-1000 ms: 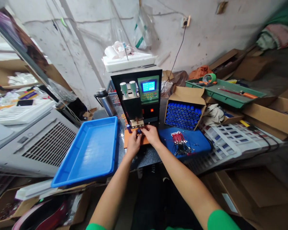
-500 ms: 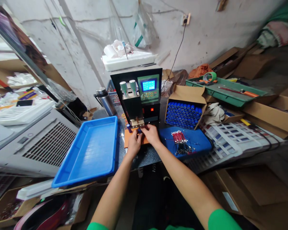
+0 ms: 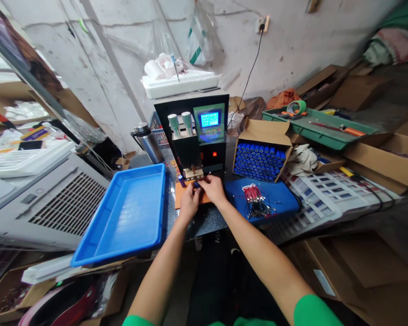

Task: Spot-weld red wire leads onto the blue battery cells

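Note:
Both hands meet at the electrodes (image 3: 193, 174) of a black spot welder (image 3: 209, 156) with a lit blue screen. My left hand (image 3: 189, 200) is closed round a blue battery cell (image 3: 196, 184), mostly hidden by the fingers, just below the electrode tips. My right hand (image 3: 215, 189) is pinched close beside that cell; what its fingers hold is too small to make out. Another blue cell (image 3: 181, 180) stands upright left of the electrodes, by the orange board (image 3: 180, 199) under my hands.
To the left lies a blue tray (image 3: 163, 194). A carton (image 3: 263, 128) of blue cells stands right of the welder, with red and black wire leads (image 3: 255, 199) on a blue pad (image 3: 287, 206) before it. A steel flask (image 3: 151, 145) and green tool tray (image 3: 326, 131) are farther back.
Both hands stay at the electrodes with almost the same grip. The whole view has shifted slightly.

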`<action>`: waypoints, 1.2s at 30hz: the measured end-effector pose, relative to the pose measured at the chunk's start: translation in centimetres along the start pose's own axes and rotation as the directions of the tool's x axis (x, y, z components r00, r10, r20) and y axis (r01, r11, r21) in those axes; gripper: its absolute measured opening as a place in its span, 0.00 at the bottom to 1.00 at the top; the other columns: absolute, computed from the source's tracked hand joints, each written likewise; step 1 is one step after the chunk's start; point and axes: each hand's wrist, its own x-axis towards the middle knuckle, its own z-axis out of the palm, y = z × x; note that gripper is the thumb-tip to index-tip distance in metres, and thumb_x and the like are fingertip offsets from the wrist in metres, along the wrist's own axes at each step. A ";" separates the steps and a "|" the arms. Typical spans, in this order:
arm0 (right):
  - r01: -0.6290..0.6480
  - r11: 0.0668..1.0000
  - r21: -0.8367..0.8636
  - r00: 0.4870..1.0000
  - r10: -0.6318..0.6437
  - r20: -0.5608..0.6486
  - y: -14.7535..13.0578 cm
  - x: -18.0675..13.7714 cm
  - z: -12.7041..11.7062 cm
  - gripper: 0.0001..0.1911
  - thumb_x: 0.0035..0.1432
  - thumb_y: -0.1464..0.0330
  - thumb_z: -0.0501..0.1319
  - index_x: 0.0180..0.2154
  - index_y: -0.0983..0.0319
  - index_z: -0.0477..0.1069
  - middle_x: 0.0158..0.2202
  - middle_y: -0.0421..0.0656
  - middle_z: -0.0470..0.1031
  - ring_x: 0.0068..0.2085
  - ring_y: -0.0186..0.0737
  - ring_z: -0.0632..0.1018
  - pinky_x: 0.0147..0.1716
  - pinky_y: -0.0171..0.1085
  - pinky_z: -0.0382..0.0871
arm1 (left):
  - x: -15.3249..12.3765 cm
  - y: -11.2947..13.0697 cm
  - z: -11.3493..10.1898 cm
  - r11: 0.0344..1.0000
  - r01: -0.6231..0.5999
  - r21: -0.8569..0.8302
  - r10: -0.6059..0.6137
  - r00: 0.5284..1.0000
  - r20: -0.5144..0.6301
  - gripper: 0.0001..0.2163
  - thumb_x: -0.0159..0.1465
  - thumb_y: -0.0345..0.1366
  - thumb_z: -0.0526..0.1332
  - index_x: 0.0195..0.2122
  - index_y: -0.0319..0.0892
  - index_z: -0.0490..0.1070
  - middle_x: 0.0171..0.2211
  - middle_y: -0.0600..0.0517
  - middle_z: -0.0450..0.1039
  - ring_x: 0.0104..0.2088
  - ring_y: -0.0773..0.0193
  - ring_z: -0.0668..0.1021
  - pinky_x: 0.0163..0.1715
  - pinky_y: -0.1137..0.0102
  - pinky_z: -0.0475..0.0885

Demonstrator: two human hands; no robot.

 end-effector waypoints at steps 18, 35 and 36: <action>0.040 0.998 -0.057 0.995 -0.034 0.094 0.8 -0.9 -1.5 0.10 0.53 0.63 0.62 0.24 0.60 0.69 0.25 0.39 0.75 0.28 0.37 0.74 0.30 0.34 0.64 | 0.2 0.5 0.0 1.000 0.009 0.029 -0.009 1.000 -0.017 0.10 0.65 0.36 0.56 0.44 0.40 0.71 0.37 0.48 0.77 0.36 0.59 0.77 0.40 0.66 0.71; -0.007 0.998 0.066 0.994 0.000 0.105 0.9 -0.9 -2.2 0.16 0.50 0.61 0.61 0.17 0.61 0.63 0.16 0.34 0.62 0.24 0.33 0.65 0.27 0.33 0.55 | -0.3 1.4 -0.3 0.982 0.095 -0.162 -0.090 0.995 0.040 0.17 0.62 0.41 0.61 0.51 0.41 0.69 0.38 0.48 0.77 0.26 0.66 0.77 0.25 0.72 0.71; -0.015 0.997 0.070 0.994 0.007 0.105 0.8 -0.9 -2.2 0.16 0.50 0.61 0.61 0.17 0.61 0.63 0.16 0.34 0.62 0.24 0.33 0.65 0.27 0.33 0.55 | -0.7 1.6 -0.3 0.980 0.095 -0.175 -0.093 0.996 0.017 0.18 0.61 0.41 0.61 0.52 0.41 0.68 0.41 0.47 0.77 0.26 0.66 0.77 0.24 0.71 0.71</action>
